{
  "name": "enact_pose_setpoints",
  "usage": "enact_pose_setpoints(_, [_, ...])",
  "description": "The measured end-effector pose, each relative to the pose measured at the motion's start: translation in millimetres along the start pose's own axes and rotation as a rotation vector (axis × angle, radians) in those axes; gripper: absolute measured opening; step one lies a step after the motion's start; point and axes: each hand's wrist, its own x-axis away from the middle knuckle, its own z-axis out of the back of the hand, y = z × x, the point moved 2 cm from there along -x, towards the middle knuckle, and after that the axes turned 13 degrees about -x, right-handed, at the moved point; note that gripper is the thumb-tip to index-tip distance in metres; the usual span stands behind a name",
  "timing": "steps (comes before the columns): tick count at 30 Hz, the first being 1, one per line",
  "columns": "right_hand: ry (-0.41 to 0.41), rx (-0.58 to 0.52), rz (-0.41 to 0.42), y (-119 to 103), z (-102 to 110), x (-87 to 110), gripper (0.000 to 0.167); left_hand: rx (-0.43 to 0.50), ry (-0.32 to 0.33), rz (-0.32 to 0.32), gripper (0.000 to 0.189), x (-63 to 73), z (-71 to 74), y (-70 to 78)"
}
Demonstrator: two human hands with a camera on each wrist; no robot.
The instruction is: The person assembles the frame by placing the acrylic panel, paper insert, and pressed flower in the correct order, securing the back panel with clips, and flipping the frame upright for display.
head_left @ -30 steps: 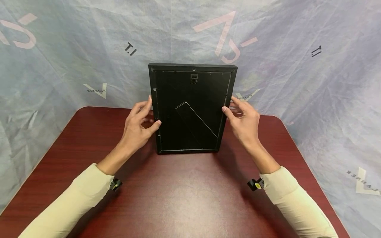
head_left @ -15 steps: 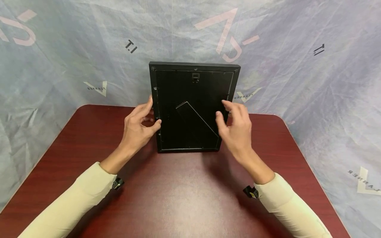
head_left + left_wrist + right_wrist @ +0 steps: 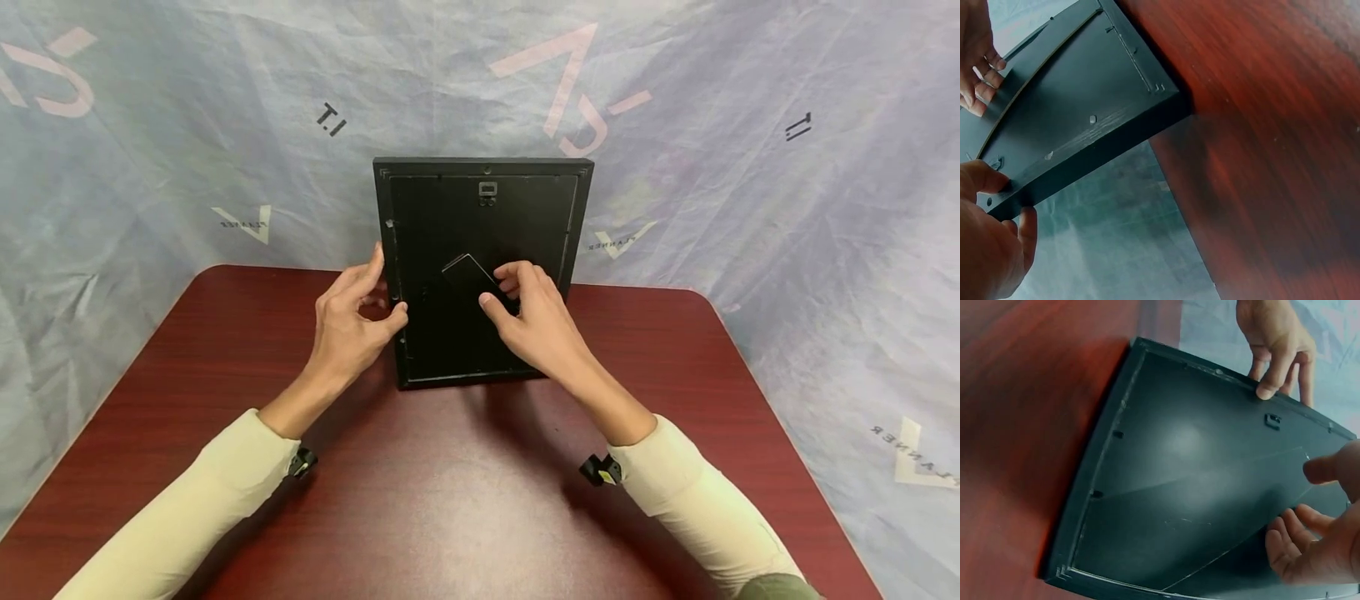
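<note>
A black picture frame [image 3: 442,208] stands upright on the table with its back facing me. On the backing lies a slanted easel stand [image 3: 467,277], flat or nearly so, and a small metal hanger [image 3: 487,190] sits near the top. My left hand [image 3: 351,321] grips the frame's left edge, thumb on the back and fingers around the far side. Over the right half of the backing is my right hand [image 3: 536,317], thumb and bent fingers apart at the stand's edge. In the right wrist view its fingertips [image 3: 1279,544] are at that edge; contact is hard to tell.
The dark red wooden table [image 3: 465,500] extends all around the frame. Behind it and at both sides hangs a grey printed cloth [image 3: 300,183]. A small black device sits at each wrist, the left one [image 3: 302,462] and the right one [image 3: 600,470].
My right hand has let go of the frame's right edge and moved left over the backing to the easel stand. The left hand keeps its grip; the frame has turned slightly.
</note>
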Motion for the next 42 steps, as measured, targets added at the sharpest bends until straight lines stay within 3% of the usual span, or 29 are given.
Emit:
enact_pose_setpoints(9, [0.002, 0.054, 0.017, -9.2, 5.5, -4.5, 0.018, -0.018, 0.026, -0.041, 0.085, 3.4, -2.1, -1.5])
enact_pose_setpoints(18, [-0.127, -0.103, -0.101, -20.7, 8.1, 2.6, 0.019, -0.011, 0.039, -0.066, 0.083, 1.6, -0.5, -2.8])
enact_pose_setpoints(21, [-0.180, -0.216, -0.135, -18.5, 11.0, 1.7, 0.016, 0.013, 0.046, -0.081, 0.083, 3.1, -0.5, -3.2])
enact_pose_setpoints(28, [-0.289, -0.707, -0.303, -17.6, 6.0, -3.2, 0.015, 0.079, 0.053, -0.105, 0.083, 4.5, -2.5, -6.7])
enact_pose_setpoints(30, [-0.296, -0.726, -0.317, -17.5, 4.7, -4.2, 0.017, 0.085, 0.053, -0.109, 0.083, 4.4, -1.9, -7.8])
enact_pose_setpoints(33, [-0.281, -0.608, -0.274, -15.9, 7.7, -4.1, 0.019, 0.095, 0.053, -0.108, 0.083, 4.5, -1.3, -9.3])
enact_pose_setpoints(35, [-0.228, -0.453, -0.198, -15.5, 14.2, -1.7, 0.019, 0.104, 0.050, -0.109, 0.083, 4.7, -1.0, -9.5])
enact_pose_setpoints(37, [-0.114, -0.289, -0.091, -16.2, 24.6, 4.2, 0.018, 0.109, 0.048, -0.113, 0.083, 5.1, -0.9, -9.4])
enact_pose_setpoints(39, [0.066, -0.151, 0.066, -18.6, 37.5, 12.1, 0.017, 0.116, 0.052, -0.112, 0.083, 5.7, -1.2, -9.4])
enact_pose_setpoints(42, [0.405, -0.023, 0.334, -23.4, 58.5, 22.8, 0.018, 0.127, 0.053, -0.107, 0.082, 6.7, -2.0, -10.7])
